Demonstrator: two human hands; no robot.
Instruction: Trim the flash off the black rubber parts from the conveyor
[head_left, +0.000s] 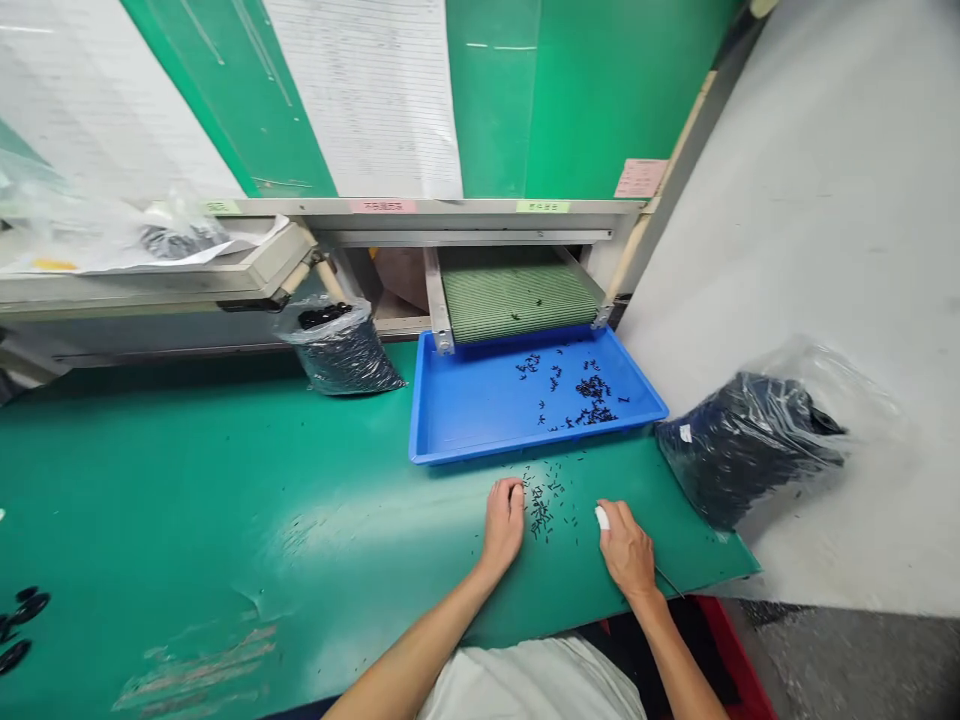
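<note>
Many tiny black parts (541, 505) lie scattered on the green mat (225, 500) between my hands. My left hand (504, 520) rests on the mat at their left side, fingers curled down together near the parts. My right hand (624, 545) rests at their right side, fingers curled, with a white cot on one fingertip. What either hand grips, if anything, is too small to see. Just beyond them a blue tray (465, 420) holds more of the black parts (592, 395).
A green ribbed conveyor belt (517, 300) feeds into the tray's far side. A clear bag of black parts (341, 350) stands left of the tray; a bigger one (742, 440) lies at the right. Black rings (19, 620) lie at the mat's left edge.
</note>
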